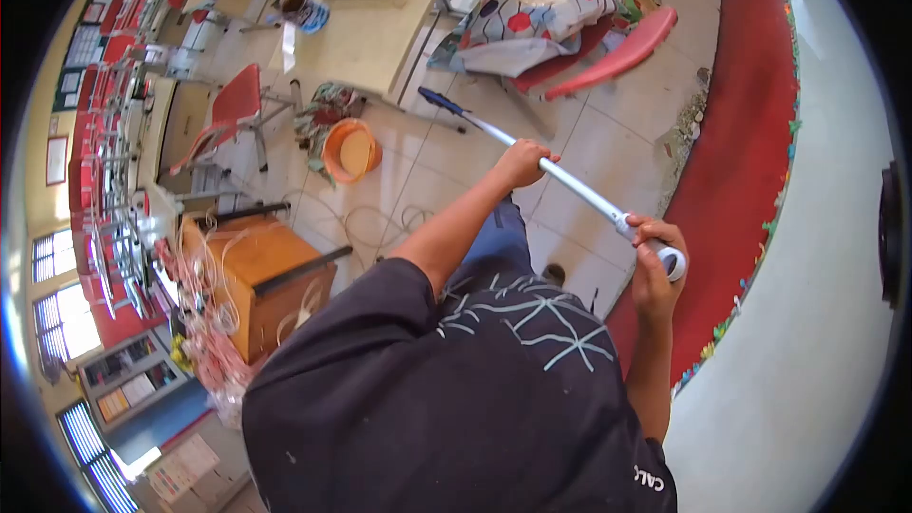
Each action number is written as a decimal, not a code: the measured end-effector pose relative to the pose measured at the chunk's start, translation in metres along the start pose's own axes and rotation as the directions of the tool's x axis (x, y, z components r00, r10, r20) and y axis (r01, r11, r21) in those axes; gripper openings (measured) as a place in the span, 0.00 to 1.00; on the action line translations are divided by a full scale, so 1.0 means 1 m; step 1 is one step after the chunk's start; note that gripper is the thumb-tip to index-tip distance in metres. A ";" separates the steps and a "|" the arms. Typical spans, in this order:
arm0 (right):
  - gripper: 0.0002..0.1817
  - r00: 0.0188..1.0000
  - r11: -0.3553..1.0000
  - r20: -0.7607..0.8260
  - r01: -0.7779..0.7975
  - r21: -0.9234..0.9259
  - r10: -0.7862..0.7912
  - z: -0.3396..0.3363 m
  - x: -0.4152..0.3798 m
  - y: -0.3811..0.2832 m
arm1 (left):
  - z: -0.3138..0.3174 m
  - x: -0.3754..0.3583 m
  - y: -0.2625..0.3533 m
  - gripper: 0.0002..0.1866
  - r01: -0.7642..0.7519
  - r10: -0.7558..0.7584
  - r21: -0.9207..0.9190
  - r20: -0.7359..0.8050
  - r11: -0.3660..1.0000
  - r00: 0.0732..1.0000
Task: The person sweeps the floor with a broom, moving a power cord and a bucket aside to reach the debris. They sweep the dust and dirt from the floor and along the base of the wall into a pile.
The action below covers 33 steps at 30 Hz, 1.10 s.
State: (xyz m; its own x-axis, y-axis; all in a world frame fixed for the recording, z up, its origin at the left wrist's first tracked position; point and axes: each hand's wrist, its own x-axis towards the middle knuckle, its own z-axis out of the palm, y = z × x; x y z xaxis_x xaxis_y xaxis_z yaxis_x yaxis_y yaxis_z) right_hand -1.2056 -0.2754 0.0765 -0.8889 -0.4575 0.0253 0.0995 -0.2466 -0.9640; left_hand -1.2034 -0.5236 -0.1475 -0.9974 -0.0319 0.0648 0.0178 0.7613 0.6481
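A mop with a long white pole [581,189] slants across the middle, and its narrow dark blue head [442,102] points away over the tiled floor, close to the table leg. Around the middle of the pole my left hand [522,163] is closed. My right hand [657,261] grips the near end, fingers wrapped by the grey-white ring-shaped cap. Beyond the mop head, a red chair [617,57] carries a patterned cloth [532,19].
A pale table [366,33] with papers and a blue cup [306,14] stands ahead. On the floor at left are an orange bucket [351,150], loose cables [380,223] and a wooden cabinet [261,271]. A red-based white wall [807,228] runs along the right.
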 end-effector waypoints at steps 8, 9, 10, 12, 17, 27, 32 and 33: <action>0.15 0.953 0.953 -0.084 -0.281 0.115 0.291 0.069 0.200 0.149 | -0.023 0.075 -0.218 0.13 0.180 -0.182 0.024 0.140 0.983 0.973; 0.16 0.945 0.946 -0.054 -0.320 0.051 0.323 0.071 0.210 0.160 | -0.013 0.076 -0.232 0.12 0.208 -0.213 0.050 0.147 0.977 0.966; 0.16 0.924 0.933 -0.132 -0.355 0.059 0.360 0.072 0.215 0.165 | -0.006 0.082 -0.243 0.11 0.233 -0.243 0.081 0.144 0.969 0.959; 0.16 0.916 0.933 -0.217 -0.356 -0.057 0.336 0.061 0.211 0.160 | 0.015 0.095 -0.239 0.08 0.135 -0.120 -0.091 0.153 0.987 0.981; 0.15 0.885 0.861 -0.384 -0.393 -0.321 0.261 0.043 0.185 0.077 | 0.092 0.123 -0.149 0.10 0.045 0.099 -0.339 0.394 0.940 0.914; 0.03 0.959 0.949 -0.179 -0.253 -0.187 0.220 0.044 0.174 0.001 | -0.061 0.154 -0.087 0.20 0.077 0.083 -0.233 0.606 0.969 0.791; 0.04 0.882 0.927 -0.394 -0.341 -0.159 0.257 0.080 0.158 0.145 | -0.004 0.129 -0.183 0.09 -0.130 -0.064 0.334 0.513 0.934 0.856; 0.01 0.911 0.921 -0.338 -0.321 -0.223 0.235 0.073 0.154 0.152 | 0.024 0.108 -0.200 0.06 -0.048 -0.104 0.345 0.408 0.937 0.907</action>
State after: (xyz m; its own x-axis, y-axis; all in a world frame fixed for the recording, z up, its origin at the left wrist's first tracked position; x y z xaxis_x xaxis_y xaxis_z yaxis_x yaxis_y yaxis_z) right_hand -1.2948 -0.4457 -0.0473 -0.9378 -0.1857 -0.2935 0.2769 0.1101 -0.9546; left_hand -1.3165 -0.6635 -0.2878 -0.9350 0.1563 -0.3184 0.0402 0.9386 0.3427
